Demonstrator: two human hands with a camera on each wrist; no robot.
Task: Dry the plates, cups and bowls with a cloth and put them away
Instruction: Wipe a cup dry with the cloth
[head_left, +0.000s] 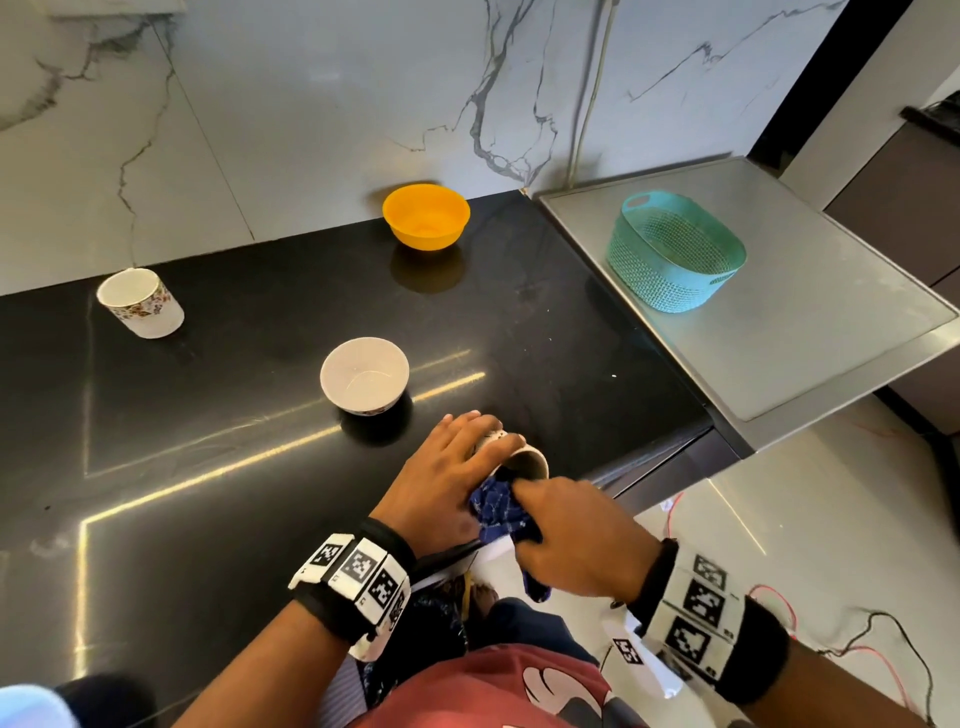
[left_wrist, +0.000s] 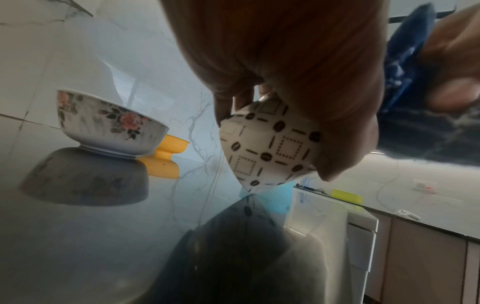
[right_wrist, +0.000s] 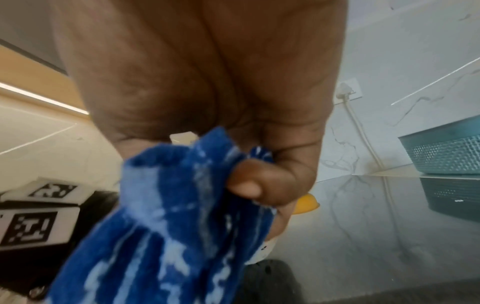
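My left hand (head_left: 457, 467) grips a cream patterned cup (head_left: 527, 460) tilted on its side just above the black counter (head_left: 208, 415) near its front edge; the cup's brown dotted pattern (left_wrist: 270, 150) shows under my fingers. My right hand (head_left: 576, 535) holds a blue cloth (head_left: 501, 506) bunched at the cup's mouth, the cloth (right_wrist: 166, 226) pinched between thumb and fingers. A white floral bowl (head_left: 364, 375) stands left of the cup. Further back are an orange bowl (head_left: 426, 215) and a floral cup (head_left: 140, 302) at the far left.
A teal perforated basket (head_left: 675, 252) stands on the grey steel surface (head_left: 831, 322) to the right of the counter. A marble wall (head_left: 311, 104) runs behind. The floor with red wires (head_left: 779, 613) lies right of my body.
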